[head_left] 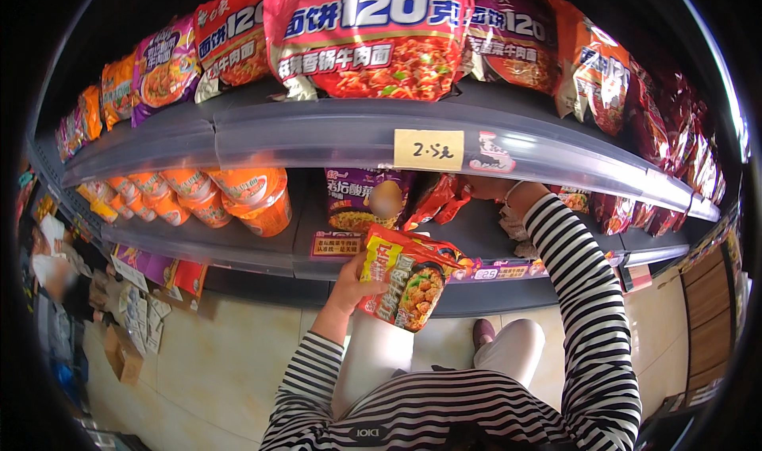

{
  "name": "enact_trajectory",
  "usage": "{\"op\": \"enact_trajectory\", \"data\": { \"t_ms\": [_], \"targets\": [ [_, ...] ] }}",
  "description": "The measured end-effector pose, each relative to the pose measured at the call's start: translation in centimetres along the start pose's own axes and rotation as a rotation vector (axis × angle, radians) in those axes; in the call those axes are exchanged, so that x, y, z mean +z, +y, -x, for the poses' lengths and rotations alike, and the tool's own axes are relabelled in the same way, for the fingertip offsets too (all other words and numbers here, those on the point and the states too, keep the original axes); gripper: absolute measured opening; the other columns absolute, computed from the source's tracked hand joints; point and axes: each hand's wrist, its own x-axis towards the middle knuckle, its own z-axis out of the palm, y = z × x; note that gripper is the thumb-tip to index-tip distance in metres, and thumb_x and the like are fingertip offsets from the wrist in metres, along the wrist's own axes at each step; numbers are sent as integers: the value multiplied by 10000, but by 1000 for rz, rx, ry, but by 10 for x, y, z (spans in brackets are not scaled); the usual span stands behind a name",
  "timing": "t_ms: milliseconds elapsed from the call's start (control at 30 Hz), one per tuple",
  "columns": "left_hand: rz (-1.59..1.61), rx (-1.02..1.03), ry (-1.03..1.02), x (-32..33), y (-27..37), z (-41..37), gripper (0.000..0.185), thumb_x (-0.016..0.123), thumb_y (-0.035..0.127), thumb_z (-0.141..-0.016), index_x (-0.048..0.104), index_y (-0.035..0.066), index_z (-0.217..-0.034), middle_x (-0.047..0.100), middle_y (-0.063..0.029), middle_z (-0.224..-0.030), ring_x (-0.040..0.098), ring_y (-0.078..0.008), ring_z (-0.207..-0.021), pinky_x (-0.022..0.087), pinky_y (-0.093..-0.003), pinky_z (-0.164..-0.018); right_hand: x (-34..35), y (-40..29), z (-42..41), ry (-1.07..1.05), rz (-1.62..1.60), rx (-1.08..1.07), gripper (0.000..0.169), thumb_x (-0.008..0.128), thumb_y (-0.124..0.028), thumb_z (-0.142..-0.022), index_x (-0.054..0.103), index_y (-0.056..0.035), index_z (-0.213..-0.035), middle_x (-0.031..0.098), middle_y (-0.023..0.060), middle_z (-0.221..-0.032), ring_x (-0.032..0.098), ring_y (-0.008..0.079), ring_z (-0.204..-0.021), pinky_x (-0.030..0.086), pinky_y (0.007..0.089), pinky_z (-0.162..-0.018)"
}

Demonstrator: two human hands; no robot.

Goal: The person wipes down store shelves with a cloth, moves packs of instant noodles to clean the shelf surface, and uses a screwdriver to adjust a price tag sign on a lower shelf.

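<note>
My left hand [352,285] grips the left edge of a red and yellow packet of instant noodles [411,281], held tilted in front of the lower shelf [256,254]. My right hand [485,188] reaches onto that shelf, beside red noodle packets [439,202]; the upper shelf's edge partly hides its fingers, so its grip cannot be told. Left of those red packets stands a purple noodle packet [364,198]. A crumpled brownish item [517,228] lies under my right wrist.
The upper shelf's clear rail [309,132] curves above my arms, with large noodle bags [369,40] over it. Stacked orange noodle tubs [256,198] stand at left, dark red packets [619,213] at right. A person [56,266] and an open carton [123,353] are at far left.
</note>
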Motion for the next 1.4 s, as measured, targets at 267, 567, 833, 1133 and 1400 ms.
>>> {"op": "enact_trajectory", "data": {
  "t_ms": [267,567,833,1133,1400],
  "targets": [
    [35,-2,-30,2,0,-2,679,743,-12,-602,477,-11,-1228,596,-74,-1104,572,-165,-997,439,-310,-898,26,23,12,-90,18,120,320,450,-200,-839,535,-99,-1131,553,101,-1160,541,269,-1054,419,378,-940],
    [0,-25,-73,-7,-3,-2,704,738,-19,-604,458,-17,-1250,591,-84,-1128,567,-168,-1024,435,-323,-906,42,67,31,-122,-68,365,322,479,-187,-835,529,-89,-1138,560,103,-1143,550,258,-1029,431,368,-917],
    [4,-51,-97,-6,3,0,733,743,-11,-618,426,-34,-1279,576,-95,-1154,556,-172,-1049,428,-330,-920,58,78,30,-114,-100,482,326,505,-176,-832,523,-79,-1143,566,104,-1127,558,249,-1007,441,360,-896],
    [-7,-37,-108,-8,0,-1,742,744,-20,-616,418,-41,-1282,570,-95,-1157,552,-170,-1053,426,-327,-920,68,74,22,-88,-100,549,336,534,-164,-828,516,-69,-1150,573,105,-1109,568,238,-983,453,350,-873],
    [-36,-7,-97,-11,-6,-3,730,760,-15,-615,431,-40,-1266,576,-89,-1134,554,-161,-1041,429,-321,-914,79,56,13,-47,-94,622,347,560,-152,-825,510,-59,-1155,579,107,-1094,576,228,-961,464,342,-853]
  ]
}}
